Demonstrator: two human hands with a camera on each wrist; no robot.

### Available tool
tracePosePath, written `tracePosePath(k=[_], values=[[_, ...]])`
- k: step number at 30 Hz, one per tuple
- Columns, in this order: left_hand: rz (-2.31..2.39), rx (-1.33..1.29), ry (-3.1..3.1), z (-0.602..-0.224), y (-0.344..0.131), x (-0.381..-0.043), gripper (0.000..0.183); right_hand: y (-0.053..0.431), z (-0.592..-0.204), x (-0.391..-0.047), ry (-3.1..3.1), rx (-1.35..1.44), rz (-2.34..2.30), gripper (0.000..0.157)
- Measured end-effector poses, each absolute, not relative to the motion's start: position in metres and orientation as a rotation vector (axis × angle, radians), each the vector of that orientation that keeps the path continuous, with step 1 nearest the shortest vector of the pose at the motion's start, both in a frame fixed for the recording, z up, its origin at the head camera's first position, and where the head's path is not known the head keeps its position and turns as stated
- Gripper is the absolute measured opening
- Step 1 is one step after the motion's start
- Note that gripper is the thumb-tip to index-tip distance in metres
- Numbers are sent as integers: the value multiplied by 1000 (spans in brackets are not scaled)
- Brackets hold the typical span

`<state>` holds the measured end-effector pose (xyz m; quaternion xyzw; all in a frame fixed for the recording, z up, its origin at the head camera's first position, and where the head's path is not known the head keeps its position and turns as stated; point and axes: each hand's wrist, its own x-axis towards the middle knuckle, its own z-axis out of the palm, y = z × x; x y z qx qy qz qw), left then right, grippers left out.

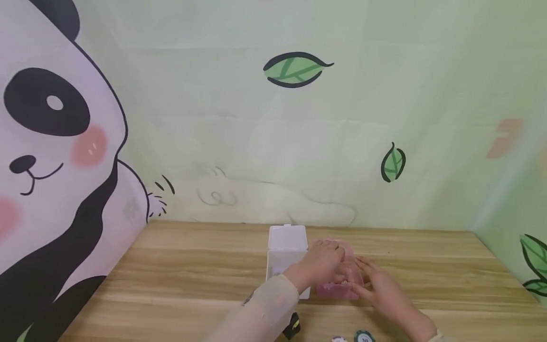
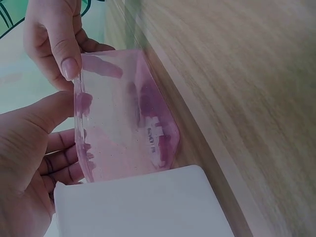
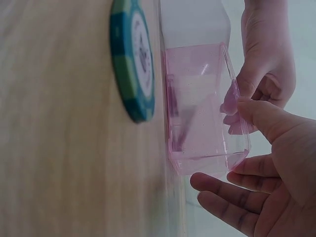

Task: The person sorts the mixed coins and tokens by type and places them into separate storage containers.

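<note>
Apparently to steady it, the right hand [image 1: 386, 292] pinches the rim of the pink translucent plastic box [image 3: 197, 118], beside a white plastic box [image 2: 138, 202] on the counter [image 1: 201, 266]; the left hand's [image 1: 322, 263] fingers spread apart over the opening.

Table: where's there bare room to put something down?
The table is bare left, between the panda and white box, and right, between the right grip and wall. Crowded: the middle, with left grip and pink box, and near side, with chips and black thing.
</note>
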<state>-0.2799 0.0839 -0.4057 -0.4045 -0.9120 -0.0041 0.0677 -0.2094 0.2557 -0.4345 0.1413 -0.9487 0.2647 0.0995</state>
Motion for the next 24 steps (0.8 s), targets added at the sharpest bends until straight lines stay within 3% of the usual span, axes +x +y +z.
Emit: tracePosePath(k=[24], values=[[-51,-1216,-2700,-393,68,-269,34,254,-434,-210,-2797,420,746,65]])
